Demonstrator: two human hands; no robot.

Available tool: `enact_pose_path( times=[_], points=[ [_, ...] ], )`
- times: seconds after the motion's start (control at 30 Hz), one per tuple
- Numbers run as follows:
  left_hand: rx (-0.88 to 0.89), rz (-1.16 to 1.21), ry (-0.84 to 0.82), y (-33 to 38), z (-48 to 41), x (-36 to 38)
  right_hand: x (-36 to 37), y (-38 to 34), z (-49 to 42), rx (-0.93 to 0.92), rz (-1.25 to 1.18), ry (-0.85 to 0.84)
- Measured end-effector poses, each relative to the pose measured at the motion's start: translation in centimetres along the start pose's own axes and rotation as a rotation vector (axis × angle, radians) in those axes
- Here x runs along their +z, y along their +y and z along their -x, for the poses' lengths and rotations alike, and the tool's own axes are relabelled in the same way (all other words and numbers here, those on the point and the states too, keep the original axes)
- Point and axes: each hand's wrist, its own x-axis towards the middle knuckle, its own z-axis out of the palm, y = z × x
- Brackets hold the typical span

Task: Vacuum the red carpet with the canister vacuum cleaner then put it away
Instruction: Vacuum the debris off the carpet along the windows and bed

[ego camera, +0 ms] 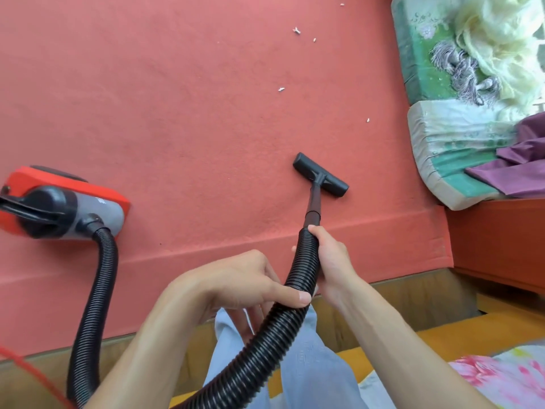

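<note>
The right hand (pixel 331 261) wraps its grip round the ribbed hose (pixel 97 290) near the wand; the left hand (pixel 236 281) pinches it lower. The floor nozzle (pixel 320 178) lies flat mid red carpet (pixel 177 98), the canister vacuum (pixel 59 202) at its left edge. Push steadily, keeping it flat, toward the white scraps (pixel 281 89).

Both forearms reach forward; left hand (pixel 233 278) grips hose (pixel 259 348), thumb on top; right hand (pixel 333 261) wraps it ahead.

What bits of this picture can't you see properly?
Head view only.
Canister vacuum cleaner: its back is cut off by the left edge and blurred.
Hose: its lowest loop runs off the bottom edge.
White scraps on the red carpet: too small to identify.
Left hand: its fingers are partly hidden behind the hose.
</note>
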Motion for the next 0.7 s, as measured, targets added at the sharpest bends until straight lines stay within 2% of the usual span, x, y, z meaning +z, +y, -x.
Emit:
enact_pose_path(
  times=[0.17, 0.4, 0.5, 0.7],
  points=[
    [0.047, 0.084, 0.057, -1.1, 1.5, 0.4, -0.7, -0.8, 1.5, 0.028, 0.032, -0.056],
    [0.138, 0.118, 0.292, -2.6, -0.8, 2.4, -0.9, -2.2, -1.2, -0.011, -0.11, 0.008],
    [0.152, 0.135, 0.316, -3.3, -1.7, 3.9, -1.0, -2.4, -2.1, -0.011, -0.126, 0.038],
    [0.17, 0.156, 0.337, -2.8, -0.8, 4.0, -1.6, -2.6, -1.1, -0.014, -0.027, -0.01]
  ],
)
